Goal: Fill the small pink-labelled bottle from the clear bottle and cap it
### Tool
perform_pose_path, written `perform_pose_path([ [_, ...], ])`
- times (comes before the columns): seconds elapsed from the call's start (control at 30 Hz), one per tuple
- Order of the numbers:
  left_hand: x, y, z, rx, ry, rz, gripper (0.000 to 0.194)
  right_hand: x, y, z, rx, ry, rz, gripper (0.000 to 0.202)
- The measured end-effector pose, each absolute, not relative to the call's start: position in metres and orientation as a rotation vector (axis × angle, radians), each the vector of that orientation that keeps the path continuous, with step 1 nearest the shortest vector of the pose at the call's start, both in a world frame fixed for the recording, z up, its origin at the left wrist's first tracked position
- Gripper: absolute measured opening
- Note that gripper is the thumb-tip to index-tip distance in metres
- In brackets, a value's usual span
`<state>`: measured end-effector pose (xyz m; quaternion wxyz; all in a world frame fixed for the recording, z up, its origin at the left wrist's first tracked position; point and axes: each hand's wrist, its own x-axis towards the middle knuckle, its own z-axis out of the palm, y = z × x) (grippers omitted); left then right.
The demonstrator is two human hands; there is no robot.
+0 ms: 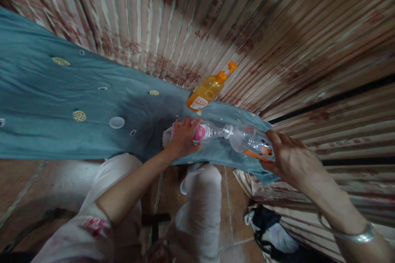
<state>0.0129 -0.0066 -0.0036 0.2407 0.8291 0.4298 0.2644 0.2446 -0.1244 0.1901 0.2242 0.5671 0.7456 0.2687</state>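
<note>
My left hand is wrapped round a clear bottle with a pink label, above the blue-green cloth. In my right hand is a larger clear bottle with orange and dark markings, held by its base and tilted. The necks of these two bottles point at each other and meet or nearly meet; whether they touch is too small to tell. Just beyond my left hand, a pump bottle of yellow-orange liquid stands on the cloth. Something whitish shows beside my left hand, partly hidden.
A round white lid or shallow dish lies on the patterned blue-green cloth at the left. Pleated curtains hang behind and to the right. Below are my legs, the tiled floor and a dark and white bundle.
</note>
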Motion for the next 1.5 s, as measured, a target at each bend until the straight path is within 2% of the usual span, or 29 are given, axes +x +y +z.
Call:
perform_pose_path([
  [0.4,0.0130,-0.0061,-0.0050,2.267,1.172,0.726,0.081,0.2446,-0.1243,0.1902,1.561,2.053,0.763,0.041],
  [0.73,0.0133,-0.0067,-0.0038,2.266,1.182,0.714,0.081,0.2444,-0.1247,0.1903,1.561,2.052,0.757,0.046],
  [1.03,0.0136,-0.0063,-0.0068,2.264,1.187,0.722,0.082,0.2447,-0.1251,0.1896,1.591,2.040,0.745,0.039],
  [1.5,0.0130,-0.0072,-0.0036,2.256,1.176,0.726,0.080,0.2447,-0.1238,0.1902,1.561,2.063,0.768,0.044],
])
